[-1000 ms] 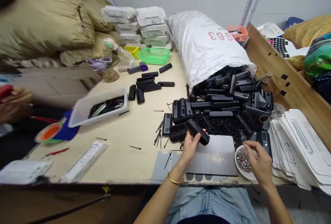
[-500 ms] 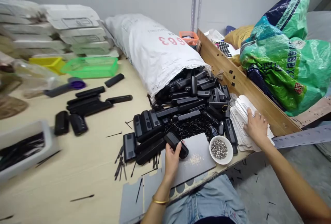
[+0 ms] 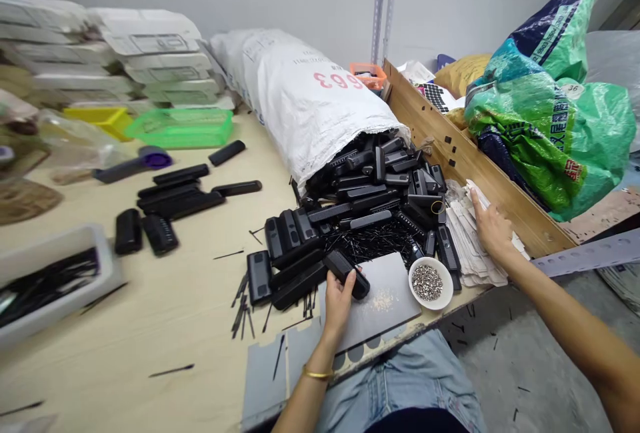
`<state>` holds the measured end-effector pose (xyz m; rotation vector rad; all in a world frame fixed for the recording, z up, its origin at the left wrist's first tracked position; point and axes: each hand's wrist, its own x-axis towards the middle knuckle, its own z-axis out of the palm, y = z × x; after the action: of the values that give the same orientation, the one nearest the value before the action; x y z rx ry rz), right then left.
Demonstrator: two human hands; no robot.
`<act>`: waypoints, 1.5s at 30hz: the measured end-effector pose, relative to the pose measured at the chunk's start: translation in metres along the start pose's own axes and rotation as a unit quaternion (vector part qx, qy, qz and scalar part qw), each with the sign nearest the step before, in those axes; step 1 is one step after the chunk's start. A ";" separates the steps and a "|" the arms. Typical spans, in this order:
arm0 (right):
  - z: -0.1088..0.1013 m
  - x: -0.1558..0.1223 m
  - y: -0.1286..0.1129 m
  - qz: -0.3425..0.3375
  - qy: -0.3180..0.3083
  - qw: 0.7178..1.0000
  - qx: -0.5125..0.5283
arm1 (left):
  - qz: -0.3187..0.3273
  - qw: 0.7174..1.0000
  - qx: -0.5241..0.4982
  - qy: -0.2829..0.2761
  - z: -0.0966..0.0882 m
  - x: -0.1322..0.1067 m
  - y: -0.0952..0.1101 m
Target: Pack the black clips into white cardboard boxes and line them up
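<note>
My left hand (image 3: 339, 306) grips a black oblong plastic case (image 3: 346, 274), tilted above the left side of a grey board (image 3: 373, 319). At the right, my right hand (image 3: 493, 225) has its index finger stretched along the edge of a flat white carton (image 3: 520, 244) and its other fingers curled; the thumb is hidden. Beneath it lies a stack of flat white cartons (image 3: 465, 246). Between my hands stands a white bowl (image 3: 449, 286) of small metal pieces (image 3: 428, 282). More black cases (image 3: 295, 283) lie left of my left hand.
Black cases spill from a white woven sack (image 3: 310, 99) onto a heap of thin black sticks (image 3: 370, 239). A wooden side board (image 3: 430, 116) borders the right. Farther left are a white bin (image 3: 107, 259), a green tray (image 3: 180, 129) and a purple-ended scoop (image 3: 133, 165).
My right hand has shifted slightly up the carton stack, its fingers curling in with the index finger stretched. The left hand keeps its hold on the black case. The view has shifted a little.
</note>
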<state>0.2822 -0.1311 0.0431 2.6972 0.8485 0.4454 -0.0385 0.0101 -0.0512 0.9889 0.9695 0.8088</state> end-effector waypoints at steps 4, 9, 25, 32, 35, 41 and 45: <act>-0.036 0.005 0.008 -0.034 -0.008 0.999 -0.011 | -0.036 0.998 -0.044 -0.007 -0.003 -0.001 0.000; -0.108 -0.042 -0.006 -0.075 0.063 0.990 0.102 | -0.110 0.971 -0.193 -0.088 0.010 -0.035 0.021; -0.067 -0.192 -0.160 -0.308 -0.075 0.904 0.285 | -0.289 0.913 -0.283 -0.058 0.009 -0.042 0.012; -0.032 -0.177 -0.128 -0.318 -0.103 0.857 0.392 | -0.178 0.953 -0.246 0.005 0.009 -0.077 -0.003; -0.012 -0.183 -0.130 -0.305 -0.104 0.828 0.458 | -0.153 0.963 -0.218 0.029 0.017 -0.078 -0.011; 0.001 -0.171 -0.137 -0.316 -0.094 0.797 0.507 | -0.105 0.981 -0.162 0.032 0.040 -0.061 -0.002; 0.000 -0.186 -0.129 -0.330 -0.094 0.820 0.458 | -0.098 0.991 -0.093 -0.011 0.035 -0.073 0.001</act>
<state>0.0715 -0.1392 -0.0401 2.7767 2.2541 -0.5257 -0.0329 -0.0648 -0.0219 0.7278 0.9387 0.7083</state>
